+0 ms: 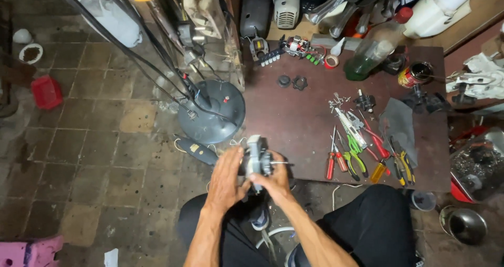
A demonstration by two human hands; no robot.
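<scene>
A person sits low by a dark brown table (294, 120) and looks down at both hands. The hands meet near the person's knees, at the near edge of the table.

The left hand (227, 180) and the right hand (273, 179) hold a small grey motor (256, 159) between them. The left hand lies flat against the left side of the motor, with its fingers close together. The right hand wraps around the near right side, with its fingers curled on the metal. A thin metal rod sticks out of the motor to the right.

Just left of the hands, a dark remote-shaped box (195, 150) lies on the tiled floor (94, 151). A bit farther away stands a round grey fan base (211, 112) with black wires going into it.

On the right part of the table lie many tools. There is a red screwdriver (331, 159), green pliers (356, 154), and pliers with yellow handles (404, 164). A dark cloth (398, 122) lies beside them. A little pile of screws (336, 101) sits farther back. At the far side is a bottle with green liquid (367, 57) and a small open tin can (415, 74).

A red basket (46, 92) sits far left on the floor. A shiny metal bowl (464, 225) sits near right.
</scene>
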